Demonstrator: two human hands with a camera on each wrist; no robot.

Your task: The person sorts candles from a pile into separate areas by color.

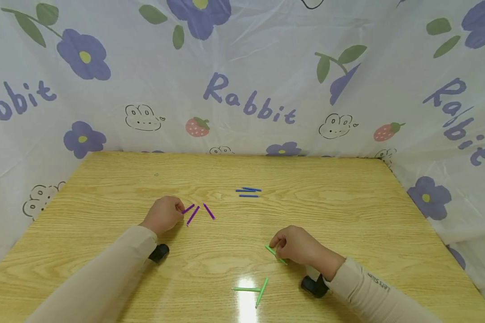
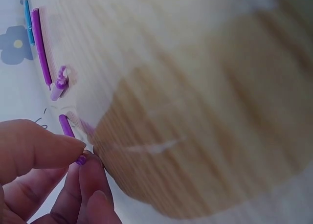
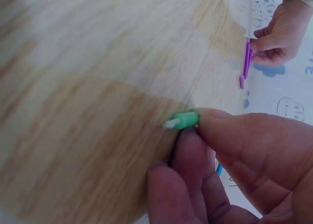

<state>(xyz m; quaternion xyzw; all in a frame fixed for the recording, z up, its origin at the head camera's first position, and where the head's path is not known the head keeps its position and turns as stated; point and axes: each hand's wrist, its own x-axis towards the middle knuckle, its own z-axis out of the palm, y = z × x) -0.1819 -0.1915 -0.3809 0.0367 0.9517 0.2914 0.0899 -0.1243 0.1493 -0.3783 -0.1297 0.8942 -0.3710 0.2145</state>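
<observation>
Only right wrist view shows pale tip (image 3: pixel 171 123) on green stick (image 3: pixel 186 120).

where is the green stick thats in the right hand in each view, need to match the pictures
Head: the green stick is right of centre in the lower half, pinched by the right hand.
Left wrist: not in it.
Right wrist: just right of centre, tip showing at the fingertips.
Shared landmark: the left hand, at left in head, lower left in left wrist, upper right in right wrist.
</observation>
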